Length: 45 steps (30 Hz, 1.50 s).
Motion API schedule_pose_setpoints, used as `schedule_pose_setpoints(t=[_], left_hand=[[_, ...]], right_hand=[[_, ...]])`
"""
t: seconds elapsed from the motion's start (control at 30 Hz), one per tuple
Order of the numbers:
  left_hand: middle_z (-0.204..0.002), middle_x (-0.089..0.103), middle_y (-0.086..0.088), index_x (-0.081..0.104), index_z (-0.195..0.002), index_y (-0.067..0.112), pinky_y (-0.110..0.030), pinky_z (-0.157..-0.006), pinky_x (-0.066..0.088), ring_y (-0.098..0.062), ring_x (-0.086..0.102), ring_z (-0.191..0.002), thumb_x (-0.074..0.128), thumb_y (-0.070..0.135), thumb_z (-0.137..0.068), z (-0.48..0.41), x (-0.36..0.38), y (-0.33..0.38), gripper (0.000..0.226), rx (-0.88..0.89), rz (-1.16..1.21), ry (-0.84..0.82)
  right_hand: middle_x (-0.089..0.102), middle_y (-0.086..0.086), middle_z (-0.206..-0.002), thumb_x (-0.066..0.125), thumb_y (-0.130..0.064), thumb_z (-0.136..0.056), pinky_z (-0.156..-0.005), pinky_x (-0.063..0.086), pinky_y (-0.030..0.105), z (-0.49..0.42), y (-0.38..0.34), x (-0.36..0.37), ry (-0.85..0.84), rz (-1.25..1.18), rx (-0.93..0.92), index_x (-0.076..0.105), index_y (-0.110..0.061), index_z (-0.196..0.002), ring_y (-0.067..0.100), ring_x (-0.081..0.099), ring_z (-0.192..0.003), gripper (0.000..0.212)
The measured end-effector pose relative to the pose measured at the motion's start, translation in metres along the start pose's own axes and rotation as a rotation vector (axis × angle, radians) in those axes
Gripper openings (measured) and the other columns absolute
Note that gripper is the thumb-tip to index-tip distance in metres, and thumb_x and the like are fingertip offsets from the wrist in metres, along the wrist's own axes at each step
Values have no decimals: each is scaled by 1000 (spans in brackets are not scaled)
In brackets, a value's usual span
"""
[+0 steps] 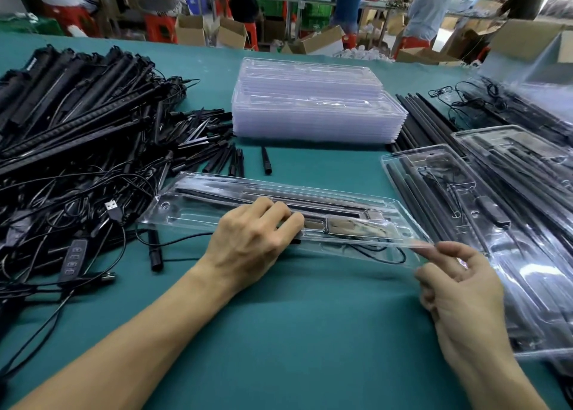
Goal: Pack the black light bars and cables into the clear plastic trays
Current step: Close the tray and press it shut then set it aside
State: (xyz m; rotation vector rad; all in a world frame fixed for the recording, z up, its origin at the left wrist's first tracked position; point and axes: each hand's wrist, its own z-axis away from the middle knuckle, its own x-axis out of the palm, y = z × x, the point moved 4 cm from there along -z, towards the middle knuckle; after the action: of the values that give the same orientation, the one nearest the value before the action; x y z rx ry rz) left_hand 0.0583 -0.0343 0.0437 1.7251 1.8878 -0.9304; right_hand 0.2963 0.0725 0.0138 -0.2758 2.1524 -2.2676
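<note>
Our left hand point(254, 236) lies palm down, fingers curled over the clear tray's point(192, 214) near edge, gripping it. Our right hand point(459, 285) pinches its right corner. Black light bars point(217, 192) lie inside, above the tabletop point(310, 316).

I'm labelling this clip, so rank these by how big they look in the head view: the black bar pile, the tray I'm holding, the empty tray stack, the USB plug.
1. black bar pile
2. held tray and empty tray stack: alike; the tray is nearer, so unranked
3. USB plug
</note>
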Motion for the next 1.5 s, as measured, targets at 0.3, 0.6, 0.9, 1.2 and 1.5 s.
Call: schedule_pose_setpoints(t=[0.3,0.6,0.9,1.2,1.5], left_hand=[[-76,66,-3,72,-84,13,-34,-46,49,-25,62,-64,14,9,-101,-1,-2,2,60,-7,24,9],[-73,65,-7,70,-80,8,-37,-47,51,-29,61,-63,10,10,-98,-1,-2,-1,62,-56,94,-9],[-71,64,-11,68,-77,2,-39,-49,51,-31,60,-61,3,9,-97,-4,-5,-1,68,-105,153,-16],[-71,65,-9,69,-76,5,-39,-49,51,-30,61,-62,6,13,-103,-2,-1,2,69,-74,132,-15],[-73,64,-7,67,-77,8,-38,-51,49,-29,61,-65,43,-7,-86,1,2,1,30,-53,50,-37]], right_hand=[[66,-11,-60,71,-44,-83,-55,42,23,2,-5,12,52,648,-255,68,-29,-79,11,58,-44,16],[59,-20,-81,62,-32,-91,-66,36,1,17,-11,10,-146,879,-327,70,-25,-108,0,59,-65,20],[41,-19,-143,37,-63,-82,-114,24,22,34,-9,15,-521,1060,-296,47,-25,-141,-3,34,-133,70],[33,-3,-138,58,-37,-93,-105,25,24,37,1,33,-310,1154,-331,53,-22,-137,18,34,-127,48],[51,-7,-126,65,-28,-90,-101,38,32,29,-3,35,-264,1058,-296,64,-22,-126,21,55,-110,36]])
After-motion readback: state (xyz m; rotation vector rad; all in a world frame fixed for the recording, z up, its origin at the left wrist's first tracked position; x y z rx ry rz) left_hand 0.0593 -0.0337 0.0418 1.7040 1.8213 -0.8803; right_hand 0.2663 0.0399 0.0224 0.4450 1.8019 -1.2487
